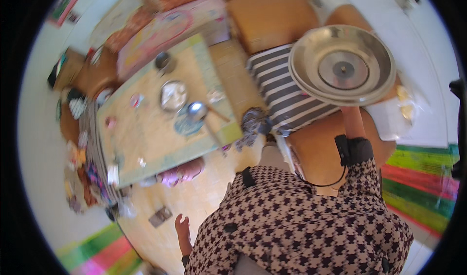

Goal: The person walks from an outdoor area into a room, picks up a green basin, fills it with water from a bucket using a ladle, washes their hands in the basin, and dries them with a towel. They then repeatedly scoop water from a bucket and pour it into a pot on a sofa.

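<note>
My right hand is up at the right, mostly hidden beneath a wide, round stainless-steel dish or upturned lid. It holds this up, with the hollow face towards me. At the centre sits a round plate with a small brass-coloured fitting. Low at my left side hangs my left hand, fingers apart and nothing in it. On the low table are a metal bowl with white contents, a metal cup and a long-handled ladle.
A black-and-white striped cloth lies by the brown cushioned seats at the right. Crumpled grey fabric is beside the table corner. Pink slippers show at the table's near edge. A flat brown object lies on the floor.
</note>
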A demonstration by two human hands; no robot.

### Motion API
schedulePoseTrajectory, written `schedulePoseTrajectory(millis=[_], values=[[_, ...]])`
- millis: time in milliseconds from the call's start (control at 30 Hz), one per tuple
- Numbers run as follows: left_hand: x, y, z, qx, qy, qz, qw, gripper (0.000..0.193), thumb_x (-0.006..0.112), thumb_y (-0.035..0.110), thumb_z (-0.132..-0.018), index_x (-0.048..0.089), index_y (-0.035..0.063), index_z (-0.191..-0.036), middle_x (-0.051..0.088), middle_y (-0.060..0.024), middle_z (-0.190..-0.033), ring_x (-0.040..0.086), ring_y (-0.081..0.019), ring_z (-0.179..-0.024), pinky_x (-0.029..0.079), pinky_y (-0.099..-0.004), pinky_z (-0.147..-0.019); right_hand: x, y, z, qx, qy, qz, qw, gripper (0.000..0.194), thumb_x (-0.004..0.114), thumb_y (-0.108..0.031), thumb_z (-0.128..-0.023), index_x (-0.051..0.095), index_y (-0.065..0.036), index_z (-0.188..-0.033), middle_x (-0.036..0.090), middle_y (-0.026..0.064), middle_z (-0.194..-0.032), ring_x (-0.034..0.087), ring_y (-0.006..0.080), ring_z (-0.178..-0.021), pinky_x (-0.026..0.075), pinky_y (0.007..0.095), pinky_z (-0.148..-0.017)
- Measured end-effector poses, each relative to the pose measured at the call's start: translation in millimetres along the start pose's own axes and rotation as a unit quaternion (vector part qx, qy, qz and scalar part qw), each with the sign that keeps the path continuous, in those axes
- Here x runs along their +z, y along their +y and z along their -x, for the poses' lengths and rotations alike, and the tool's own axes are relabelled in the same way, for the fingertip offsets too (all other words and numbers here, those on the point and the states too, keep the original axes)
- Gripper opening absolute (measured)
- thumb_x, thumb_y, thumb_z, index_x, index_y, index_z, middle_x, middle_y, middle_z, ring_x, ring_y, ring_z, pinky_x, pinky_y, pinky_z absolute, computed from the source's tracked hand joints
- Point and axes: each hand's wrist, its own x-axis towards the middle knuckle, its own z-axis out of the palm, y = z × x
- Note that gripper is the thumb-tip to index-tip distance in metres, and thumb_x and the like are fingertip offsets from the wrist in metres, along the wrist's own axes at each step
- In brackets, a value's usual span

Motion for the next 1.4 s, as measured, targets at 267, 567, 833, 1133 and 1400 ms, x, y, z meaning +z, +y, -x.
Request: schedulePoseTrajectory(millis=[267,567,833,1133,1400], values=[[-14.5,-98.3,20.8,0.022,0.059,0.130,0.990,0.047,0.061,0.021,-0.086,0.046,0.0004,-0.126,0.055,-0.0123,-0.118,0.059,-0.0221,-0.093,0.050,-0.0343,-0.072,-22.4,125.1,79.8,0.184,-0.114,-0.004,0.976,0.039,0.055,-0.020,-0.092,0.045,-0.004,-0.126,0.052,0.0071,-0.122,0.053,0.0193,-0.109,0.047,0.0346,-0.093],[-23.3,-78.2,11.4,-0.029,0.005,0.031,0.999,0.047,0.060,0.022,-0.086,0.046,0.0008,-0.125,0.054,-0.0127,-0.118,0.059,-0.0219,-0.092,0.050,-0.0348,-0.070,-58.2,203.5,87.6,0.253,-0.109,0.070,0.959,0.029,0.054,-0.019,-0.091,0.054,-0.002,-0.115,0.059,0.0081,-0.111,0.059,0.0178,-0.098,0.052,0.0320,-0.081],[-45.0,-96.9,13.0,-0.058,-0.005,0.149,0.987,0.047,0.060,0.018,-0.087,0.044,-0.0028,-0.127,0.054,-0.0144,-0.118,0.059,-0.0209,-0.091,0.052,-0.0334,-0.070,-80.8,263.5,67.7,0.352,0.060,0.122,0.926,0.018,0.049,-0.018,-0.094,0.056,-0.005,-0.105,0.059,0.0045,-0.098,0.058,0.0163,-0.087,0.051,0.0293,-0.078],[0.7,-213.9,137.8,-0.140,0.082,0.050,0.985,0.045,0.066,0.017,-0.082,0.052,-0.0014,-0.120,0.057,-0.0155,-0.111,0.059,-0.0238,-0.094,0.051,-0.0339,-0.073,-59.4,309.4,79.1,0.390,0.067,0.183,0.900,0.018,0.053,-0.023,-0.093,0.055,-0.010,-0.106,0.057,0.0041,-0.104,0.056,0.0166,-0.094,0.050,0.0307,-0.080],[36.6,-238.9,164.9,-0.188,0.065,0.109,0.974,0.045,0.067,0.019,-0.081,0.053,-0.0011,-0.118,0.058,-0.0161,-0.110,0.059,-0.0250,-0.094,0.051,-0.0345,-0.075,-86.0,292.8,51.3,0.316,0.070,0.123,0.938,0.023,0.054,-0.024,-0.092,0.055,-0.005,-0.105,0.061,0.0051,-0.094,0.060,0.0193,-0.085,0.052,0.0338,-0.082]])
